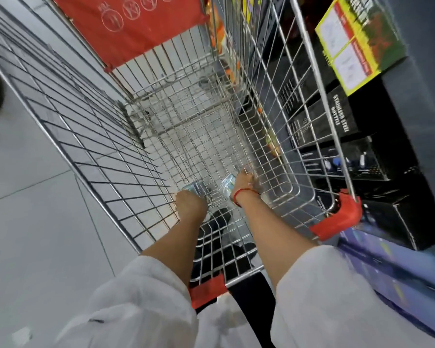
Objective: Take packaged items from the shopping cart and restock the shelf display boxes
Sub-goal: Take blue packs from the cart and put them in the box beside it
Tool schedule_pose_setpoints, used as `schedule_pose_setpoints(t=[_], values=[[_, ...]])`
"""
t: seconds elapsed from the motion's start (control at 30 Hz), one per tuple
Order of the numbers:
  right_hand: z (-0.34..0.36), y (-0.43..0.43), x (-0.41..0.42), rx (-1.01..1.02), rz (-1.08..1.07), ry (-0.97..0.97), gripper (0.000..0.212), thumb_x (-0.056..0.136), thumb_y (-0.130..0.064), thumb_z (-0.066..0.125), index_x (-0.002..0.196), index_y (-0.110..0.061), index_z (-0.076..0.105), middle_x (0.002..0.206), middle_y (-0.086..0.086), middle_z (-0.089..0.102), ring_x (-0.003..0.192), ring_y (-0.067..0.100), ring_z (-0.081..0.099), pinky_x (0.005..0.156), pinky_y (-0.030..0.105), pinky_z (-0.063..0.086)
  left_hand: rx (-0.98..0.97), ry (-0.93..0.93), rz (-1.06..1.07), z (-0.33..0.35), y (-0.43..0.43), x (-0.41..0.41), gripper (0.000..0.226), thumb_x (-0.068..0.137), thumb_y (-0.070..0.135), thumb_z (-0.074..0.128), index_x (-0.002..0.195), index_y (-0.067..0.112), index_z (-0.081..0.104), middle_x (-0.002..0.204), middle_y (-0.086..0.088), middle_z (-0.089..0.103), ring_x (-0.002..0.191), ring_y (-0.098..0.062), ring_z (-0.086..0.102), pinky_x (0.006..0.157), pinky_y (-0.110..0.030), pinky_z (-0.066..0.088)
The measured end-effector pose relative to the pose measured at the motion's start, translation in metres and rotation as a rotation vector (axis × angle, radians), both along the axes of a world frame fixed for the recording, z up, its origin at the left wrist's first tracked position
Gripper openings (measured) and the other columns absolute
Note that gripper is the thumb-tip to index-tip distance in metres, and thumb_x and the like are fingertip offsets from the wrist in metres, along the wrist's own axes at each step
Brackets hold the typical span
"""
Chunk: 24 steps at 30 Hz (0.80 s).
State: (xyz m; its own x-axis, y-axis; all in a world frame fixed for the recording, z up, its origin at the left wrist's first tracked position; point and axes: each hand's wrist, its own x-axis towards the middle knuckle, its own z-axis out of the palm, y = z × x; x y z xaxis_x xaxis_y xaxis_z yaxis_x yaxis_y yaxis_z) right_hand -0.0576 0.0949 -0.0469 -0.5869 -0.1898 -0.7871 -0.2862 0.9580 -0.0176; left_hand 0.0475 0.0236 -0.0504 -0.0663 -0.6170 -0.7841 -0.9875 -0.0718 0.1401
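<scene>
I look down into a wire shopping cart [91, 136] with red corner guards. Both my arms reach to its floor at the near end. My left hand [190, 200] closes on a small pale blue-and-white packaged item [194, 188]. My right hand [244, 183], with a red string at the wrist, grips a second similar packet [226, 185] lying beside the first. My fingers hide most of both packets. The rest of the cart's floor shows only bare mesh.
Shelving [412, 101] runs along the cart's right side, holding black boxes [337, 114] labelled stainless steel bottle and a yellow-green box [359, 38] above them. A red flap [133, 23] hangs at the cart's far end. Grey tiled floor [30, 209] lies to the left.
</scene>
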Motion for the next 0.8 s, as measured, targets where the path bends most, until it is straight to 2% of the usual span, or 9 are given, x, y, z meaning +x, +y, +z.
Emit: schedule_pose_setpoints(t=[0.07,0.2,0.3,0.37,0.43,0.5,0.6,0.7,0.8], values=[[0.000,-0.007,-0.001,0.050,0.107,0.051,0.041,0.087,-0.022,0.064,0.123,-0.006,0.054,0.123,0.012,0.062,0.114,0.028,0.057,0.088,0.037,0.053,-0.041,-0.009,0.064,-0.004,0.005,-0.002,0.061,0.084,0.032,0.067,0.123,-0.009,0.043,0.119,-0.023,0.058,0.103,-0.035,0.061,0.089,-0.045,0.055],[-0.001,-0.016,-0.004,0.056,0.200,0.071,0.029,0.093,-0.021,0.055,0.118,-0.006,0.060,0.116,0.010,0.066,0.104,0.025,0.064,0.086,0.035,0.055,-0.139,-0.076,-0.098,-0.004,0.010,-0.010,0.073,0.081,0.049,0.065,0.126,-0.005,0.044,0.126,-0.023,0.048,0.113,-0.035,0.051,0.092,-0.044,0.052],[0.002,-0.016,-0.005,0.014,0.149,0.026,0.040,0.090,-0.025,0.059,0.124,-0.005,0.054,0.121,0.011,0.064,0.110,0.027,0.062,0.088,0.036,0.052,-0.184,-0.058,-0.116,-0.006,0.005,-0.011,0.065,0.074,0.046,0.074,0.115,0.001,0.053,0.121,-0.018,0.048,0.117,-0.034,0.045,0.091,-0.045,0.049],[0.010,-0.014,-0.004,-0.032,0.087,-0.047,0.031,0.092,-0.022,0.058,0.116,-0.003,0.058,0.115,0.012,0.066,0.108,0.027,0.062,0.085,0.034,0.053,-0.197,-0.043,-0.127,-0.002,0.001,-0.011,0.050,0.078,0.037,0.073,0.111,0.003,0.057,0.122,-0.018,0.049,0.119,-0.034,0.043,0.092,-0.047,0.048],[0.013,-0.014,-0.007,-0.065,-0.020,-0.112,0.020,0.096,-0.016,0.050,0.094,0.000,0.062,0.090,0.012,0.066,0.082,0.023,0.065,0.065,0.023,0.055,-0.201,-0.043,-0.166,0.000,-0.004,-0.015,0.037,0.083,0.034,0.067,0.106,0.006,0.061,0.119,-0.018,0.054,0.115,-0.034,0.048,0.092,-0.047,0.050],[0.020,-0.012,-0.012,-0.110,-0.168,-0.197,0.015,0.096,-0.015,0.050,0.091,-0.004,0.058,0.083,0.012,0.061,0.070,0.020,0.062,0.049,0.014,0.050,-0.151,0.019,-0.148,0.005,-0.009,-0.019,0.031,0.085,0.034,0.065,0.096,0.006,0.063,0.109,-0.018,0.064,0.098,-0.030,0.058,0.085,-0.040,0.052],[0.037,-0.007,-0.023,-0.255,-0.390,-0.234,0.042,0.087,-0.008,0.063,0.127,-0.003,0.051,0.129,0.019,0.056,0.111,0.032,0.060,0.089,0.032,0.056,-0.047,0.174,0.002,0.016,-0.017,-0.021,0.025,0.084,0.020,0.067,0.099,0.001,0.064,0.104,-0.019,0.069,0.086,-0.028,0.063,0.078,-0.037,0.053],[0.069,0.001,-0.034,-0.391,-0.519,-0.215,0.058,0.080,-0.006,0.072,0.133,-0.006,0.048,0.135,0.015,0.054,0.118,0.031,0.057,0.102,0.041,0.047,0.152,0.317,0.275,0.037,-0.026,-0.026,0.028,0.088,0.012,0.063,0.112,-0.002,0.058,0.108,-0.014,0.064,0.084,-0.024,0.060,0.080,-0.036,0.053],[0.098,0.015,-0.040,-0.610,-0.709,-0.216,0.041,0.081,-0.004,0.070,0.120,0.001,0.057,0.123,0.020,0.062,0.104,0.029,0.063,0.076,0.030,0.054,0.434,0.467,0.428,0.071,-0.033,-0.034,0.022,0.093,0.012,0.056,0.112,0.000,0.053,0.089,-0.013,0.065,0.064,-0.021,0.063,0.055,-0.030,0.059]])
